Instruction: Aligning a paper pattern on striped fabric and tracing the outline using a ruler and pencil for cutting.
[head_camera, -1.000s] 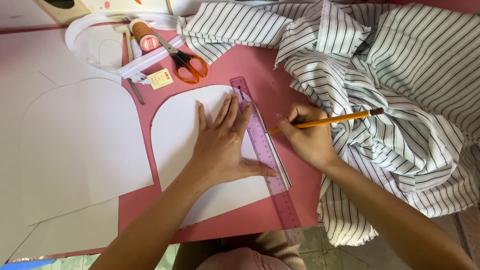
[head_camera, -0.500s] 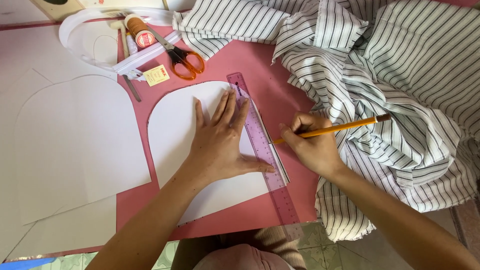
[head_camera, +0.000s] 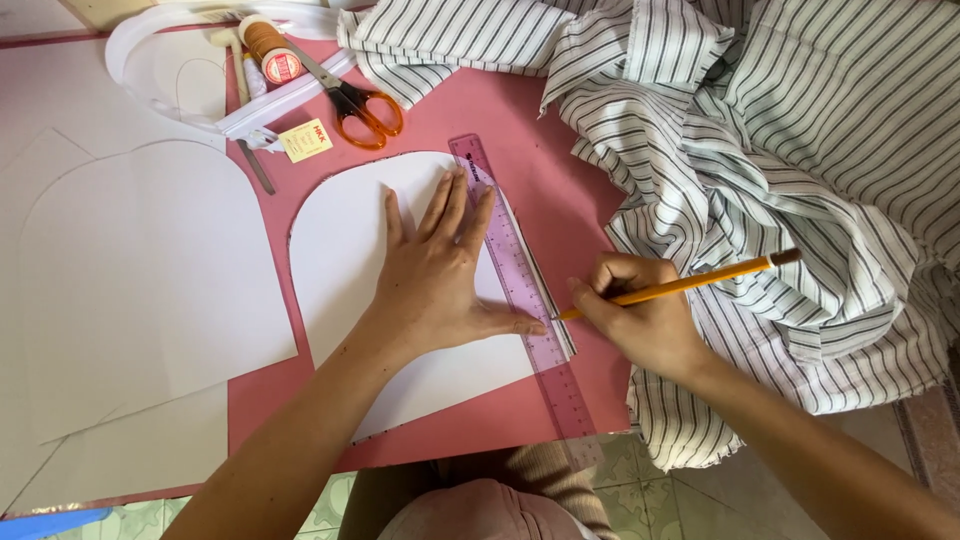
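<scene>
Ruling a line on a paper pattern
Left hand (head_camera: 440, 275) flat, fingers spread, pinning white pattern piece (head_camera: 350, 260) and purple ruler (head_camera: 520, 275); right hand (head_camera: 640, 320) grips yellow pencil (head_camera: 680, 287).

1. One view only: the head camera looks almost straight down from above the person's lap.
2. It sits close, filling the frame with the pink table (head_camera: 560, 200).
3. Both forearms enter from the bottom edge.

ruler (head_camera: 520, 290) purple | pencil (head_camera: 680, 287) yellow | fabric (head_camera: 800, 150) white, dark-striped
</scene>
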